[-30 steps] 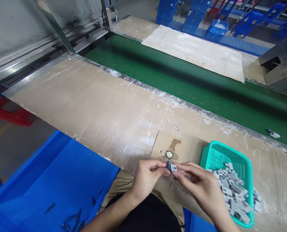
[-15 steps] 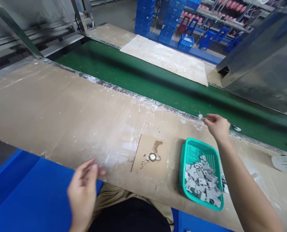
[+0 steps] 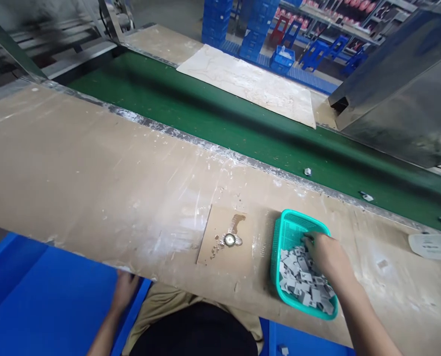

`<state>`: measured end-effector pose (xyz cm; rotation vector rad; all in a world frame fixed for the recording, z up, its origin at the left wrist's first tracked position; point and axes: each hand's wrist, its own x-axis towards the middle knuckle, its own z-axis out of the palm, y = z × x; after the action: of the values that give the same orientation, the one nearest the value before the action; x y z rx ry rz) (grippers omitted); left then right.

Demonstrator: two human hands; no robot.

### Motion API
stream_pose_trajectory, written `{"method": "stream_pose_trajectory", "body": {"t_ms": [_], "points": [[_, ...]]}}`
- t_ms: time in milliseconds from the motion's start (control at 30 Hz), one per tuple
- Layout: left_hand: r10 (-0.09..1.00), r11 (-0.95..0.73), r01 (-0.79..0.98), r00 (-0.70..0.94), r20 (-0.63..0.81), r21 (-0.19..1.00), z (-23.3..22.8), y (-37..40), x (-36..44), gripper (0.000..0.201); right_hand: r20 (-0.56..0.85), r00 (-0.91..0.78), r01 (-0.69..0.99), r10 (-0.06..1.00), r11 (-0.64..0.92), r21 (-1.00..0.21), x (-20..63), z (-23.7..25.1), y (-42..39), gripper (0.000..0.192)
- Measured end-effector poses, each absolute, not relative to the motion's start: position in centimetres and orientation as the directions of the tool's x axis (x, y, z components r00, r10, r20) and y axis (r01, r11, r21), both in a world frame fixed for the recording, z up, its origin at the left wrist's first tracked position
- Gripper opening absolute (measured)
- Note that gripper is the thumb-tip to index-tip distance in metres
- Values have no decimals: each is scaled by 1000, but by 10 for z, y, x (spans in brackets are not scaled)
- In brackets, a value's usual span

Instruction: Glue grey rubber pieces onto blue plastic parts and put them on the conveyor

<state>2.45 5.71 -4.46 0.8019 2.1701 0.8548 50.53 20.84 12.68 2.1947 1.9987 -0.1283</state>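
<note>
**Right hand digging in the teal basket, left hand down by the blue bin**

So the right hand is sitting in the teal basket at the lower right of the frame, fingers curled down into the heap of small grey parts. It's touching the top of the pile, but I honestly can't tell whether it's gripping one yet or just resting on them, since the fingertips are buried.

The left hand is hanging way down at the lower left, just past the near edge of the bench, right at the rim of the blue bin. It's blurry and half tucked under the bench edge, so I can't tell if it's open or closed, or if anything is in it.

Just left of the basket, a little round metal piece is lying on a square of cardboard, with a brownish stain next to it.

Behind the bench, the green conveyor belt is running across the upper half of the frame, and a few small parts are lying on it: one right by its near edge above the basket, and a couple more toward the right side. Stacks of blue crates are showing at the top centre.
</note>
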Motion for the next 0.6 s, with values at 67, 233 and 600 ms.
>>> {"method": "stream_pose_trajectory", "body": {"t_ms": [67,233,600], "points": [[769,577,284,-506,-391,766,-53,60,29,11,-176,63,996,982,-49,79,504,123,208,27],[797,559,281,-443,-411,780,-53,57,29,11,-157,-29,998,987,39,59,507,118,208,31],[666,639,110,-575,-476,761,-61,68,30,15,-15,-39,850,999,25,-527,453,166,201,32]]}}
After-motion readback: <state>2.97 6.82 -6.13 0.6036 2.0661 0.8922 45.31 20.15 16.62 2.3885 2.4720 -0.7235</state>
